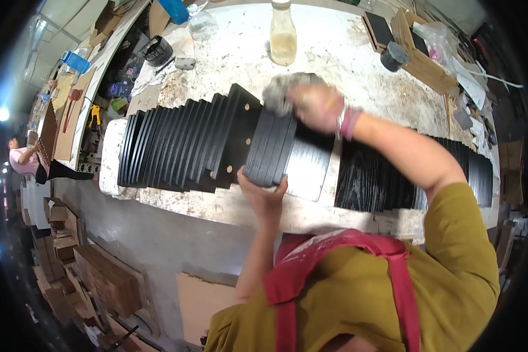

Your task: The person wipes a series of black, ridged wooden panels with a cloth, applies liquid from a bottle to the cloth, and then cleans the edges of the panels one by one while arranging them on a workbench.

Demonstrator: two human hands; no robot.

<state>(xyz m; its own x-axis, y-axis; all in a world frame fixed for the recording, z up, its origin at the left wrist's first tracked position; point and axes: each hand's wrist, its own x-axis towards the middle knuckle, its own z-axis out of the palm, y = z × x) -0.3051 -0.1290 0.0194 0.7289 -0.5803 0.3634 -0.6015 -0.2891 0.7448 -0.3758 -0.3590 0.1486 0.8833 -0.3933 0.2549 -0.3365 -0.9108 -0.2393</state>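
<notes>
My left hand [265, 195] grips the near end of a small stack of black boards [264, 149], thumb on one side and fingers on the other. At the far end of this stack, my right hand [318, 107] is closed on a grey, fluffy wad of cloth [280, 94] and presses it against the boards. Some of the stack's far end is hidden by the wad. Just to the right lies a shiny black board [308, 164], partly under my right wrist. Leaning black boards [182, 144] stand in an overlapping row on the left, the nearest one with round holes.
More black boards [364, 179] overlap on the right, partly beneath my right forearm. Across the stained white table [229, 58] stand a bottle of pale yellow liquid [283, 38], a dark cup [157, 51] and a cardboard box [422, 58]. Another person [26, 158] is at far left.
</notes>
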